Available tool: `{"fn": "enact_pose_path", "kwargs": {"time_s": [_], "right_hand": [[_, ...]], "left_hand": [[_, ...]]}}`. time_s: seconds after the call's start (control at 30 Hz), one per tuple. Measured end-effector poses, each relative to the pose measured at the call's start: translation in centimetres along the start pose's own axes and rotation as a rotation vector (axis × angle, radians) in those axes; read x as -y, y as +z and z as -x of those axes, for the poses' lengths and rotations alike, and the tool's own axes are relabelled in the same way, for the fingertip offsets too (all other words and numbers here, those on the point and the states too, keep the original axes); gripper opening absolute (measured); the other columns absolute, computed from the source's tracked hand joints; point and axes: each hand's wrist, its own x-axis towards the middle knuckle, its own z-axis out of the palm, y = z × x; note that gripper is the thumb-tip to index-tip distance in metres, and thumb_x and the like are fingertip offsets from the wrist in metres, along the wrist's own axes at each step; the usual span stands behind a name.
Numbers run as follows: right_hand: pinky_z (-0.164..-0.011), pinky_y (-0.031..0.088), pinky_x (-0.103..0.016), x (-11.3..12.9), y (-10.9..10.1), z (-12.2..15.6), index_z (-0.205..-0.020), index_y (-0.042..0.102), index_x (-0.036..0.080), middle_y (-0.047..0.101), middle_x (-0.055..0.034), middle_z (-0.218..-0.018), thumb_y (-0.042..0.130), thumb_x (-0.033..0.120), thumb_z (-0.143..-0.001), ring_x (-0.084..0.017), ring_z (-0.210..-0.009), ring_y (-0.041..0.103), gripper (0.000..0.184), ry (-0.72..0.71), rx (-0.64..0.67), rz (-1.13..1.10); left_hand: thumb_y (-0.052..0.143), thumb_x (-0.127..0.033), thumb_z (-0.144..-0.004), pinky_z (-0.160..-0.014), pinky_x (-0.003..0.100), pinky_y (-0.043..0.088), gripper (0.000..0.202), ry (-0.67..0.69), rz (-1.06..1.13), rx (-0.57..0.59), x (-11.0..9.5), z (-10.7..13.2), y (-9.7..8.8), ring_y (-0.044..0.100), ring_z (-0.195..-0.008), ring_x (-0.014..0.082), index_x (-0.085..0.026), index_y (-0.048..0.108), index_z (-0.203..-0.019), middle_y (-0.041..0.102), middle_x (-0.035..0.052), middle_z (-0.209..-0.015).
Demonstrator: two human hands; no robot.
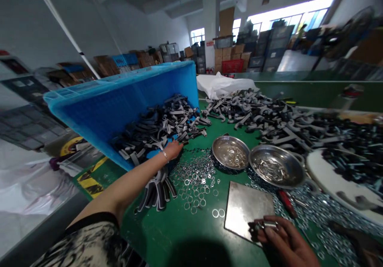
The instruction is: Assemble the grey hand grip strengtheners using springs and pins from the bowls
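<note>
My left hand (173, 150) is stretched out to the mouth of the blue crate (119, 95), with its fingers bent down and closed on a grey-and-black handle (185, 142) at the edge of the pile; the fingers partly hide it. In my right hand (289, 241), a small metal fitting with a coil spring (269, 225) is pinched between thumb and fingers. It is held over the near right corner of a flat steel plate (245, 207). Loose metal rings (196, 193) lie between the two hands. Below my left forearm, several curved handles (158, 193) lie side by side.
Two steel bowls (229, 139) of small metal parts stand beyond the plate. A red-handled screwdriver (287, 204) lies right of it among many nuts. Piles of grey handles (275, 117) and a white round lid with dark parts (323, 167) fill the right side.
</note>
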Motion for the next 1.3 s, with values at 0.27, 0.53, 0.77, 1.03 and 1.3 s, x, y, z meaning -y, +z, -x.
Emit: {"fn": "enact_pose_path", "kwargs": {"time_s": [0.27,0.53,0.77,1.03,1.3], "right_hand": [[-0.085,0.058,-0.035,1.7,0.5,-0.6,-0.107,0.064,0.022,0.076,-0.0067,-0.094,0.081,0.043,-0.077,-0.022,-0.084,0.073,0.04,-0.006,-0.127,-0.17],[-0.076,0.059,-0.037,2.4,2.6,1.9,-0.105,0.062,0.021,0.075,-0.0066,-0.093,0.077,0.045,-0.081,-0.022,-0.08,0.073,0.037,-0.104,-0.089,-0.142],[-0.079,0.056,-0.035,2.3,3.7,4.0,-0.102,0.063,0.024,0.074,-0.003,-0.09,0.077,0.046,-0.08,-0.021,-0.079,0.071,0.034,-0.203,-0.15,-0.104],[-0.089,0.049,-0.035,0.8,3.7,5.2,-0.099,0.067,0.025,0.068,-0.0061,-0.103,0.071,0.047,-0.084,-0.026,-0.101,0.062,0.027,-0.334,-0.18,0.163],[-0.086,0.05,-0.035,1.8,3.9,2.4,-0.094,0.066,0.023,0.066,-0.0046,-0.097,0.052,0.04,-0.097,-0.022,-0.094,0.063,0.022,-0.351,0.392,0.463]], "left_hand": [[0.051,-0.025,-0.091,-0.096,0.039,0.043,0.027,0.038,0.089,-0.159,0.4,1.5,-0.8,0.057,-0.105,0.0271,-0.013,0.061,-0.113,0.06,0.0159,-0.114],[0.044,-0.045,-0.098,-0.078,0.036,0.053,0.033,0.259,1.432,-0.115,-14.2,15.2,0.0,0.066,-0.082,0.0179,-0.02,0.045,-0.12,0.066,0.0069,-0.1],[0.046,-0.046,-0.098,-0.076,0.029,0.046,0.04,0.24,1.47,0.176,-22.4,19.6,7.0,0.06,-0.075,0.0154,-0.018,0.043,-0.127,0.06,-0.0006,-0.073],[0.058,-0.054,-0.091,-0.057,0.023,0.044,0.048,0.178,1.67,0.395,-24.2,21.8,7.9,0.056,-0.055,0.0108,-0.021,0.039,-0.121,0.054,-0.0061,-0.067],[0.055,-0.056,-0.091,-0.037,0.018,0.03,0.043,0.092,1.892,0.704,-22.3,25.2,9.0,0.04,-0.036,0.0051,-0.017,0.051,-0.109,0.067,0.0022,-0.07]]}}
